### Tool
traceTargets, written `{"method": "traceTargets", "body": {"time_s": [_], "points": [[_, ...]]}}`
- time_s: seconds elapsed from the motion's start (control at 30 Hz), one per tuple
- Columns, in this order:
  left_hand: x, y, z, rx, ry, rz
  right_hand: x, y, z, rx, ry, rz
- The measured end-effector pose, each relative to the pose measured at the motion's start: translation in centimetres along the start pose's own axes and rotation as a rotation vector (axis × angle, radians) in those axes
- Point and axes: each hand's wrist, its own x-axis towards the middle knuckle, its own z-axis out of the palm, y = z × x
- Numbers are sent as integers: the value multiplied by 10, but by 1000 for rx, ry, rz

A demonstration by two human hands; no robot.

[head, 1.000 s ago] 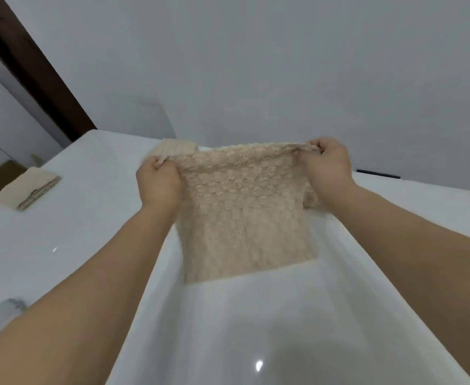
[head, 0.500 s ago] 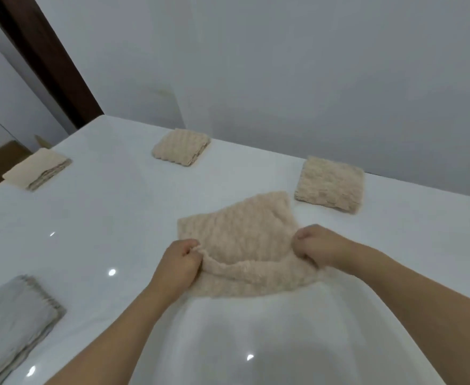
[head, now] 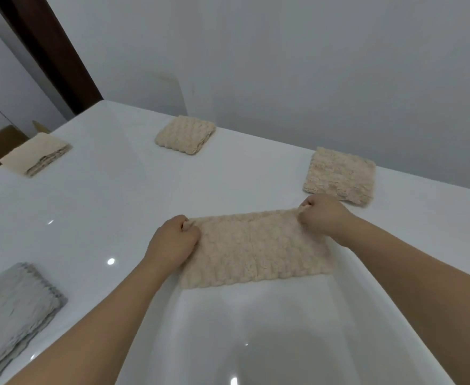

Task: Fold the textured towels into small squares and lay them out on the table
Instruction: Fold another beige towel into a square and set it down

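A beige textured towel (head: 256,250) lies flat on the white table (head: 117,212) as a wide folded rectangle, with a faint crease down its middle. My left hand (head: 174,241) pinches its far left corner. My right hand (head: 324,215) pinches its far right corner. Both fists are closed on the cloth and rest on the table. Two folded beige squares lie beyond: one at the back centre (head: 186,134), one at the back right (head: 339,175), just behind my right hand.
A folded cream towel (head: 36,154) sits at the table's far left edge. A folded grey towel (head: 11,312) lies near left. A pale wall runs behind the table, with a dark wooden post (head: 47,48) at the back left.
The towel was held up in the air, then lowered to the table. Its near part has been folded over to the far edge, leaving a flat rectangle; my hands moved away from me.
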Motion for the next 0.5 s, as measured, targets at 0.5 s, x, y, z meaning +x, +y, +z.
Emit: {"method": "traceTargets", "body": {"time_s": [0.5], "points": [[11, -27, 32, 172, 328, 220, 8, 36, 78, -161, 791, -147]]}}
